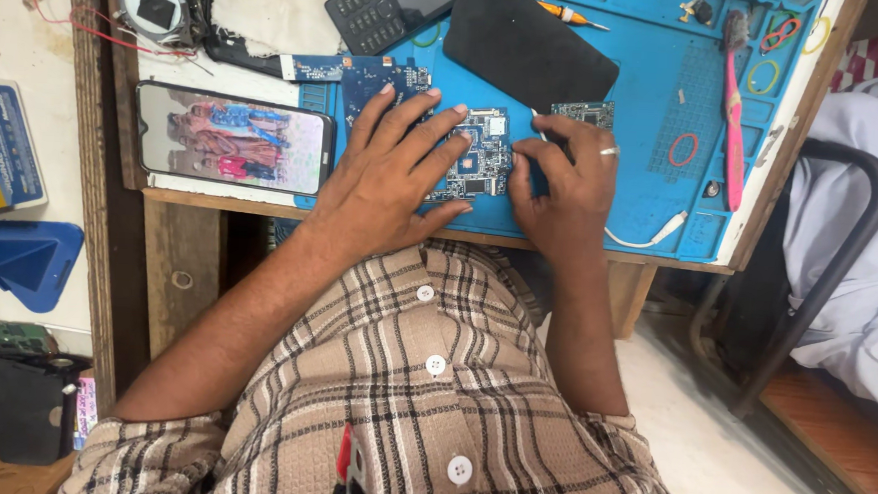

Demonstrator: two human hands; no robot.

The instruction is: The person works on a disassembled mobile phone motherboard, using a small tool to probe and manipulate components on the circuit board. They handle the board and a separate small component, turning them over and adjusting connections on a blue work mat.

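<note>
A small blue circuit board (481,159) lies on the blue work mat (647,98) near the table's front edge. My left hand (393,174) rests flat on the board's left side, fingers spread, pressing it down. My right hand (563,178) is curled at the board's right edge, gripping a thin light-coloured tool whose tip touches the board. A ring sits on one finger of that hand. A second small circuit board (583,112) lies just behind my right hand.
A smartphone (232,138) with a lit screen lies left of the board. A black flat cover (530,43), a keypad phone (376,11), a pink toothbrush (734,112), a screwdriver (571,15), rubber bands and a white cable (650,233) lie on the mat. A chair frame (828,267) stands right.
</note>
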